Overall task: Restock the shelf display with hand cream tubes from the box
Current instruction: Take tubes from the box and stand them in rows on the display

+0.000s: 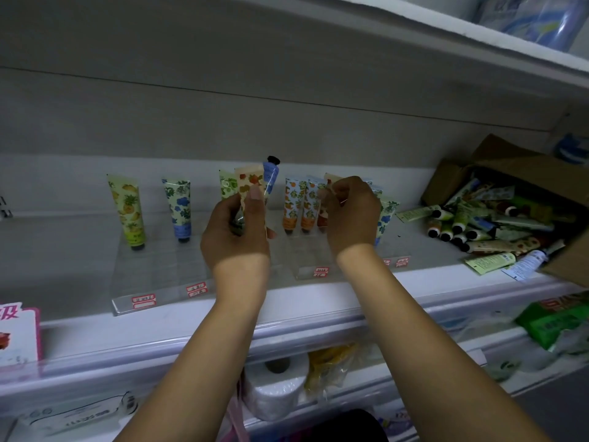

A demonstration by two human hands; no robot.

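My left hand [237, 231] grips a bunch of hand cream tubes [251, 186]: a strawberry-patterned one in front, a green one and a blue one with a black cap behind. My right hand [350, 212] pinches the top of a reddish tube [322, 215] standing in the clear display rack [204, 282]. Two orange-patterned tubes [299, 202] stand just left of it. A pineapple tube [127, 212] and a blue-flower tube [180, 208] stand further left. The cardboard box [497, 173] lies tipped at the right, spilling several tubes [478, 224] onto the shelf.
Red price labels [143, 299] line the rack's front. An upper shelf [446, 30] holds wrapped tissue packs. Below, toilet paper rolls [277, 387] and a green pack [554, 320] sit on the lower shelf. A pink sign [19, 333] stands at the left.
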